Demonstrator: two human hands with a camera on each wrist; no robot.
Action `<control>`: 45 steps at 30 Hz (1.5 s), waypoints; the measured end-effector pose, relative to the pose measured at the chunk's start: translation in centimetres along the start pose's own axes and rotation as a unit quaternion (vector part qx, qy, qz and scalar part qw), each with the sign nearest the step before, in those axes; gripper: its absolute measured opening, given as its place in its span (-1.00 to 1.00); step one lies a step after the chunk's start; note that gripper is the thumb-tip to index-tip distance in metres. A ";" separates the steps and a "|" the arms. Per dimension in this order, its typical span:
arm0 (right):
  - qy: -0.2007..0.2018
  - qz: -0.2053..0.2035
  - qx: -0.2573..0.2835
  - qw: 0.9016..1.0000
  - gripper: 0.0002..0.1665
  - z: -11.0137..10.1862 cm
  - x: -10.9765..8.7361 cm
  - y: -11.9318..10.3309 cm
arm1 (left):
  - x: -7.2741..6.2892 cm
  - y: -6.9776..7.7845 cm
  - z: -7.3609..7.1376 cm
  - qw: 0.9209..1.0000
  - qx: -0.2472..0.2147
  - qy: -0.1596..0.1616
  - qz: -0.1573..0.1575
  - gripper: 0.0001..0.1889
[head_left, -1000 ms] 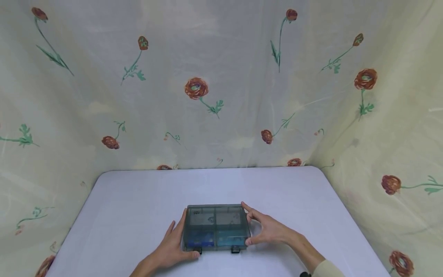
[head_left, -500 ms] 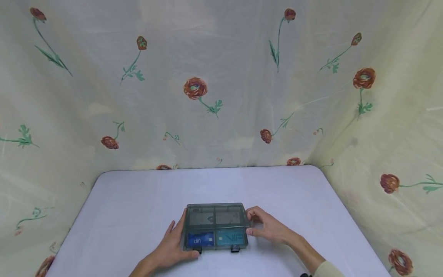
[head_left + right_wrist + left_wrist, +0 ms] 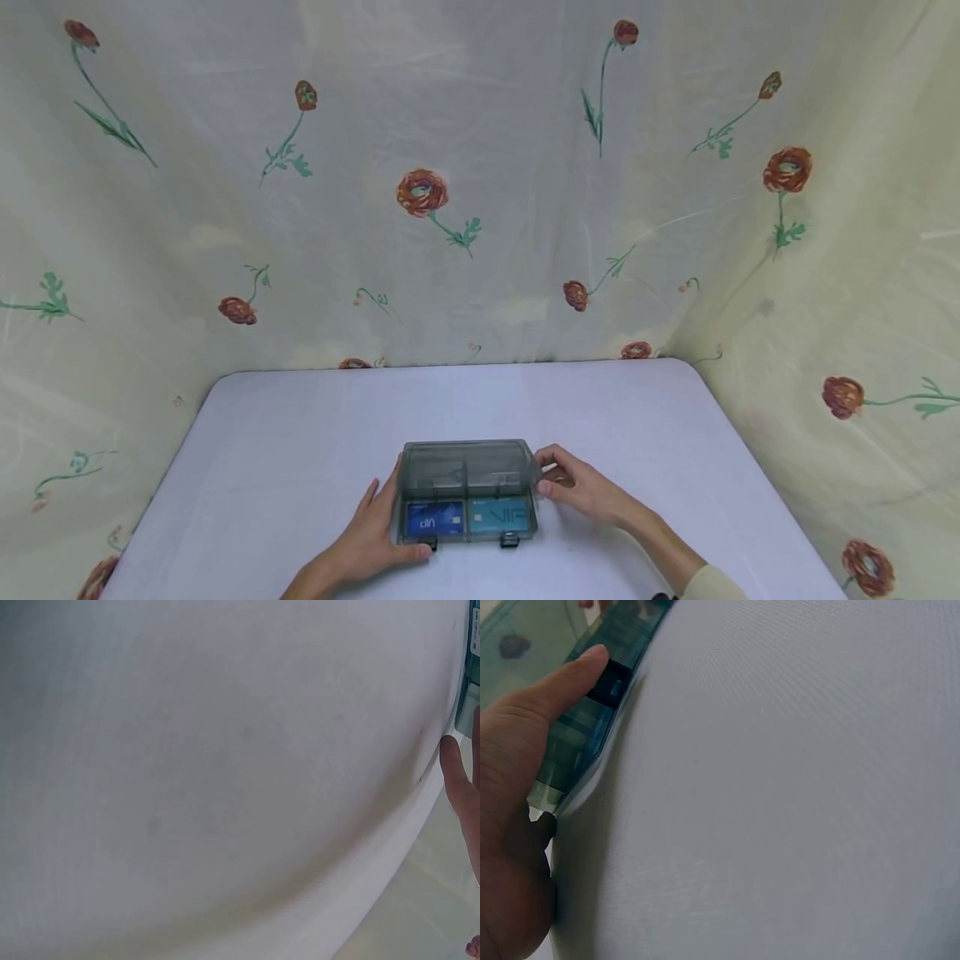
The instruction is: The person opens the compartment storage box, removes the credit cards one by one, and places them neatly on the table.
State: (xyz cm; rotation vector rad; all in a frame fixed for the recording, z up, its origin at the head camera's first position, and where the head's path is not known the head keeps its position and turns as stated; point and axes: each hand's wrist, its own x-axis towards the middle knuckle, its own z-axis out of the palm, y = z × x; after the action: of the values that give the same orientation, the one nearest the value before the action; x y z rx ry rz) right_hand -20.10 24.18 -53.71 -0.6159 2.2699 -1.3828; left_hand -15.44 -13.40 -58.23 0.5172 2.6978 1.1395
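Grey-green see-through plastic makes the box (image 3: 468,537), which we find on the white table (image 3: 300,442), at six o'clock of the head view. Its lid (image 3: 465,467) is partly raised along the six o'clock side, and through it we cannot make out well what the back compartments contain. In the right wrist view, the box and the hand are cut off at three o'clock. A dark thing (image 3: 662,596) beside the sleeve (image 3: 708,583) is also cut off, so we cannot name it.

The left hand (image 3: 375,533) holds the box from its eight o'clock side: the fingers lie along the wall, partly hidden, and the thumb reaches the front at the near clasp (image 3: 611,682). The right hand (image 3: 581,492), at three o'clock, has its fingers bent and pinches the edge of the lid between thumb and fingers.

We count four compartments, two clasps at the front, and two cards: one blue card (image 3: 435,518) at seven o'clock in the box, one teal card (image 3: 498,515) at five o'clock.
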 end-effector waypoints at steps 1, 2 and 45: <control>0.000 -0.002 -0.003 1.000 -0.50 0.0 0.0 0.0 | 0.0 0.0 0.0 1.000 0.002 -0.002 -0.001 0.44; -0.001 -0.005 -0.004 1.000 -0.47 0.0 0.0 0.0 | -0.1 0.0 -0.1 1.000 0.003 -0.003 -0.003 0.44; 0.001 0.035 -0.061 0.997 0.09 0.4 2.5 0.5 | 0.0 0.1 0.1 1.000 0.009 0.017 -0.017 0.11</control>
State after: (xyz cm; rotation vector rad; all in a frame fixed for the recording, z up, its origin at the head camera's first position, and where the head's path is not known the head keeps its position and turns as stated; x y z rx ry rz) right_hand -21.95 22.70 -54.61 -0.5670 2.3679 -1.2181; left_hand -15.38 -13.32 -58.25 0.4578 2.7366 1.1276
